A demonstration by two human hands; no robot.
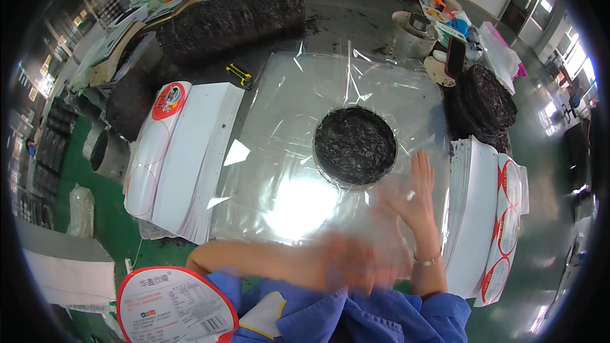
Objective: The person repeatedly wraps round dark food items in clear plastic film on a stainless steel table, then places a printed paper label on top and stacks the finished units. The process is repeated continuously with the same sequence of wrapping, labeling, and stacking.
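the room is bright and evenly lit from overhead, with extra daylight coming through windows (575,57) at the far right. a hard white glare sits on the clear plastic sheet (298,206) in front of me, washing out what lies under it, and smaller streaks shine along its creases. my left hand (346,257) is smeared by motion blur into a soft pink patch; my right hand (416,194) is blurred less. the fisheye bends straight edges toward the rim, and the corners fall into black. shadows are faint and short.
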